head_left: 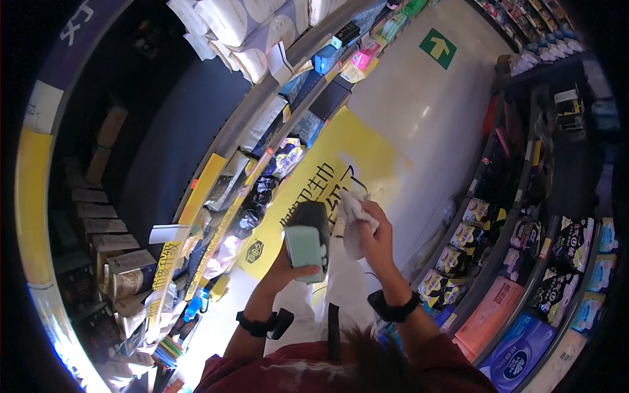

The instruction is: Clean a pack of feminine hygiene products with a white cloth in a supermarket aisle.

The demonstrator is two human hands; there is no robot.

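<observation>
Clamping a pale-green-and-black rectangular box, your left hand is holding it above the grey floor; your right hand is pinching a crumpled white tissue-like sheet just beside. Edge-gripping is likely leaving the green face clearer.

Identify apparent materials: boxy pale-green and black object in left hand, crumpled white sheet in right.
Boxy pale-green and black object: possibly plastic, satin; smooth, even face, though coated card could match. Crumpled white sheet: tissue or thin cloth, matte; soft irregular folds.
</observation>
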